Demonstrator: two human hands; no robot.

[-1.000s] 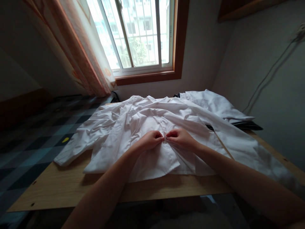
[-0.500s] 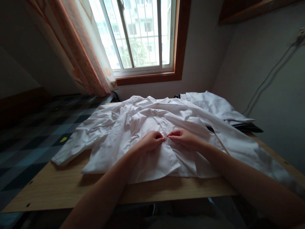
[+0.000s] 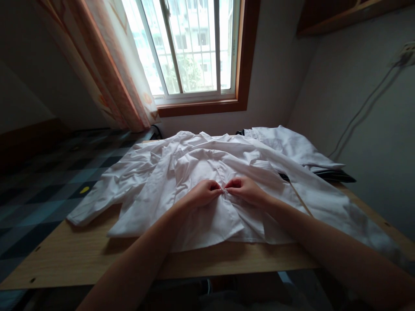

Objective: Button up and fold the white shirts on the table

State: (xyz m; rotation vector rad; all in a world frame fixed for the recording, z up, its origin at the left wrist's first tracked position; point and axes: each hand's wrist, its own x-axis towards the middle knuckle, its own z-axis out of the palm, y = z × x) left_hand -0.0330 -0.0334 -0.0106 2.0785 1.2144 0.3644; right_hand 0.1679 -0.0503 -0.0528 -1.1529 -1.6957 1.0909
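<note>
A white long-sleeved shirt (image 3: 207,224) lies spread over a wooden board (image 3: 240,259), with its sleeves out to both sides. My left hand (image 3: 205,191) pinches the shirt's front placket near the middle. Just to its right, my right hand (image 3: 244,190) pinches the same strip of cloth, the two sets of fingertips almost touching. A small button (image 3: 218,167) shows on the placket above my hands. Whatever lies right between the fingertips is too small to make out.
Folded white clothing (image 3: 285,140) with dark striped cloth beneath lies at the board's back right. A checkered bedspread (image 3: 48,185) is on the left. Behind are a curtain (image 3: 106,65) and a window (image 3: 194,47); a cable (image 3: 363,106) runs along the right wall.
Both hands remain pinched on the placket, and my right fingertips have moved slightly left, closer to my left ones. The view has shifted a little.
</note>
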